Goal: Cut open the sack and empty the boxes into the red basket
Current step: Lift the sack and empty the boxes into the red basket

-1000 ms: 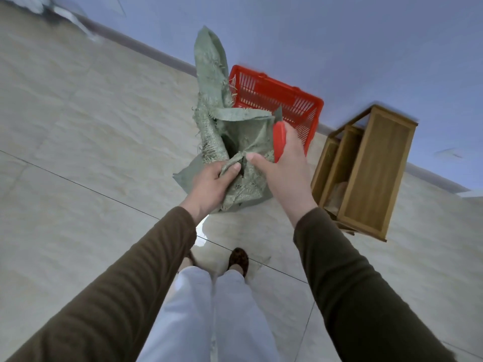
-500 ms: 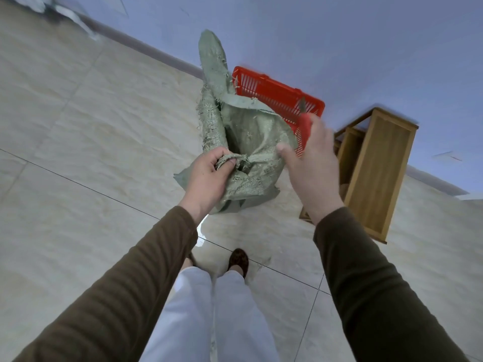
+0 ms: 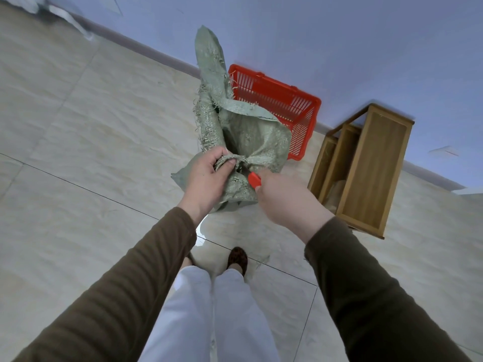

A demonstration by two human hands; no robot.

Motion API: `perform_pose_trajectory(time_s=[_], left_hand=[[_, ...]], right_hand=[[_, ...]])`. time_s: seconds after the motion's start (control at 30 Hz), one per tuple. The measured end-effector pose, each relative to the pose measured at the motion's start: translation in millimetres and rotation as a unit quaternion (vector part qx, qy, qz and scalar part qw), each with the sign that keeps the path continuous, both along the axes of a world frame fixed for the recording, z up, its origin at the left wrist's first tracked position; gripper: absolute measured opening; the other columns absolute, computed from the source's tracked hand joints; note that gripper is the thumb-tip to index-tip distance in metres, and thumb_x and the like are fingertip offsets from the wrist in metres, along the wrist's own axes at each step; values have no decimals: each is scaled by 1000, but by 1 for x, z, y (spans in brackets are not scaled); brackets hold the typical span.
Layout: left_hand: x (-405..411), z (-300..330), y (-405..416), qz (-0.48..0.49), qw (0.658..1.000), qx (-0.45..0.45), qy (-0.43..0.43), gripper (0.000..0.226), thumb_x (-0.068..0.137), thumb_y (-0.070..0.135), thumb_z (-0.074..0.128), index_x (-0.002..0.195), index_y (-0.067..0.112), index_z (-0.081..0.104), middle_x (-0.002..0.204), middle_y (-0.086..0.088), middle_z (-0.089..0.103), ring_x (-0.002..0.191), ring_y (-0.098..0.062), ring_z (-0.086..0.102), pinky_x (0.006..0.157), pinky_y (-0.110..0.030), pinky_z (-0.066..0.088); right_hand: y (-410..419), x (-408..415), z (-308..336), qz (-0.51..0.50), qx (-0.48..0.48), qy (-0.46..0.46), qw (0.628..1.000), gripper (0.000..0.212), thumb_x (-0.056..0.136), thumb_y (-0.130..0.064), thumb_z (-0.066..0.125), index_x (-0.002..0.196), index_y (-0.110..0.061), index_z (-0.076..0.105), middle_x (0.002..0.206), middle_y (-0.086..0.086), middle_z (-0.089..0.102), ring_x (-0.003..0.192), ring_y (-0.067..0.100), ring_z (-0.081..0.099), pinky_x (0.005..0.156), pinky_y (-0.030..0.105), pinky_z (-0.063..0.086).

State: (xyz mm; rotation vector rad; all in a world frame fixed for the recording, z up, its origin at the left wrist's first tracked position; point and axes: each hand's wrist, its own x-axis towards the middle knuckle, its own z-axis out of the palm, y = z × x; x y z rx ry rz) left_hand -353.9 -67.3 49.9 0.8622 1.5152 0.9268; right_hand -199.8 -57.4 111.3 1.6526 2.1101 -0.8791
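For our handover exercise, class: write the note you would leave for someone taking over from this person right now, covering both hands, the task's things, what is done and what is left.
Left hand grips the bunched neck of the green woven sack, which stands on the tiled floor.
Right hand holds a red-handled cutter, its tip at the bunched neck.
Red basket stands behind the sack by the wall.
Done: sack partly torn open higher up, edges frayed.
Left: finish the cut, then tip the boxes into the basket; none can be seen yet.

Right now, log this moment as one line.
left hand: grips sack neck | right hand: holds red cutter at sack | basket: behind sack
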Motion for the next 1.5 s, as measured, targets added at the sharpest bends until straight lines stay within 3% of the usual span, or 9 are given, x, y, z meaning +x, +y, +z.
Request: perform_pose_trajectory(time_s=[0.13,0.53,0.83,0.93,1.0,1.1,1.23,1.37,1.5], left_hand=[[1,-3,-4,-7,1000,3,14,34,103,9,60,74,24,51,57,10,43,45,-10,33,42,-23,24],[5,-6,-10,-32,998,39,-26,13,101,2,62,91,-5,56,76,-7,54,73,-17,48,69,-33,41],[10,-14,-18,-70,993,88,30,19,98,8,60,86,22,59,80,17,55,81,-8,51,77,-32,42],[15,-16,-16,-52,996,69,14,12,100,10,60,89,16,59,81,7,54,79,-12,49,75,-34,41],[15,-17,-16,-24,999,36,-7,4,101,6,61,103,8,58,94,-4,58,88,-19,53,85,-39,45],[13,-18,-12,-72,996,4,-51,40,103,2,60,135,27,55,140,1,61,127,-10,58,109,-32,47],[20,-26,-1,-85,993,-9,-76,25,103,0,58,93,19,71,77,16,72,70,2,64,68,-16,49],[26,-32,10,-79,996,-28,-17,15,103,8,61,93,5,71,81,-14,64,75,-22,55,71,-38,45],[19,-42,27,-142,980,-30,134,17,100,21,68,84,19,73,72,-3,68,66,-17,59,61,-24,40]], right_hand=[[4,-1,-1,-18,3,10,1000,17,106,-16,44,118,-8,53,96,12,64,87,36,63,71,40,46],[-11,0,-7,-95,68,67,991,25,110,-21,41,132,-12,49,100,13,70,89,37,67,78,49,56],[-3,8,-16,-31,58,18,998,22,108,-22,42,127,-15,50,89,6,65,79,33,64,63,38,46],[-1,6,-13,-44,76,31,996,23,108,-21,42,129,-15,49,87,5,63,80,32,65,65,40,50],[0,6,-11,-67,79,59,993,25,109,-24,42,132,-16,49,90,6,67,80,30,65,69,44,55],[-2,4,-9,-54,76,70,993,25,110,-26,42,132,-17,48,95,9,70,82,31,67,73,47,57],[3,8,-14,-65,69,68,993,24,109,-27,42,129,-17,51,94,5,68,85,32,68,70,43,54],[8,9,-12,-76,69,58,993,22,110,-29,42,126,-17,53,91,0,59,82,29,62,64,37,42],[16,15,13,-122,193,65,971,23,112,-32,36,126,-21,49,81,-10,57,60,11,57,49,31,45]])
